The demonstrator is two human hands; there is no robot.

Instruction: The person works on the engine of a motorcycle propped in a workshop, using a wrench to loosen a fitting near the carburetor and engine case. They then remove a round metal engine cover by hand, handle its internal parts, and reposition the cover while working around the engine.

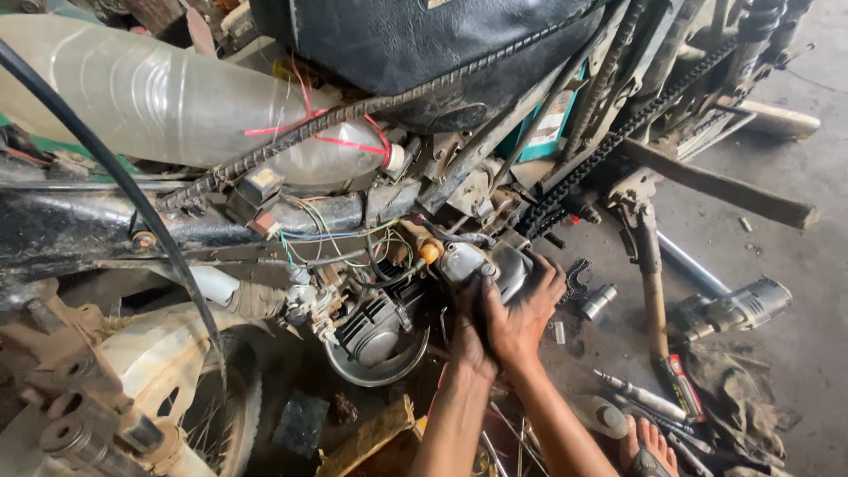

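Here, right hand (521, 314) fingers clamp the engine cover (486, 265) from below; left hand (466, 331) lies beneath, grip hidden.

the scene is lit by soft, even daylight, strongest on the grey concrete floor (795, 230) at the right. glare is seen on the clear plastic bottle (150, 88) and on the black vinyl seat (415, 44). deep shadow is held beneath the dark metal frame (71, 230). straight lines are bent near the edges, and slight softness is noted there.
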